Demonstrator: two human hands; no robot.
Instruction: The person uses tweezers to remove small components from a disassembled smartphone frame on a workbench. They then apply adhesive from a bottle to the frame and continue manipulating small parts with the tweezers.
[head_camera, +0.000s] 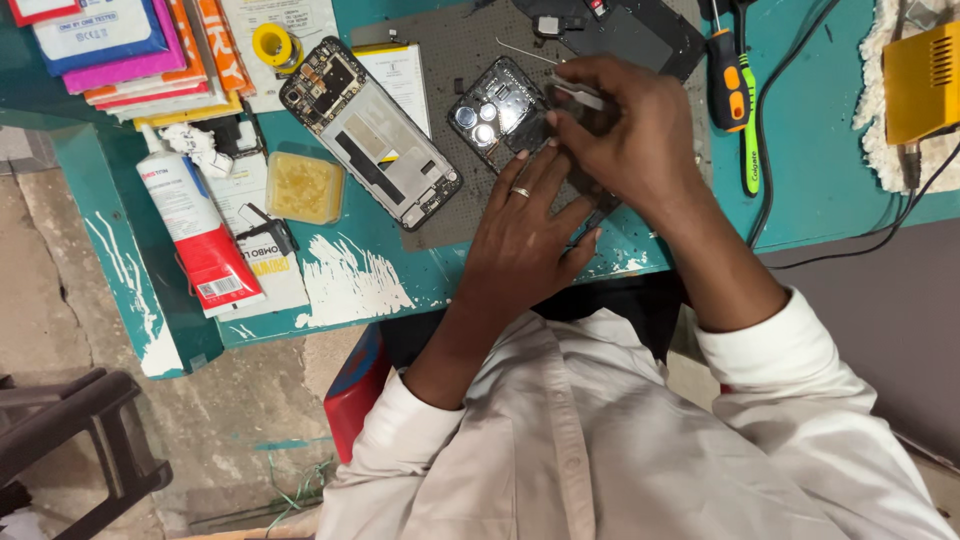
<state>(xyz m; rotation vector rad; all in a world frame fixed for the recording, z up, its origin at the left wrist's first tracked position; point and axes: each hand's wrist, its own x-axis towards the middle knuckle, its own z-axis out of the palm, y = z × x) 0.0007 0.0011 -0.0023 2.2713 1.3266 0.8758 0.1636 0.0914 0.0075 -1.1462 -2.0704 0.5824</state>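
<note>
Phone (500, 112) with its back off sits upper centre of the head view on a grey mat (440, 215), camera lenses showing at its upper left end; lower right half is hidden under both hands. Left hand (525, 235) lies flat on it, fingers spread wide, ring on one finger, pinning it to the mat. Right hand (630, 125) is pinched narrow around metal tweezers (575, 92), tips aimed at the phone's board; the contact point is covered by fingers, can't tell what the tips grip, if anything. Second opened phone frame (375, 135) lies just left of it, half on the mat, well clear of the hands. Yellow tray (305, 187) and a white-red glue tube (197, 225) sit farther left on the teal table (790, 180). Stack of flat boxes (130, 50) upper left is cut by the frame edge. Screwdriver (728, 75) upper right, orange-black handle, top cut off. Yellow box (920, 80) at far right edge only partly visible.
</note>
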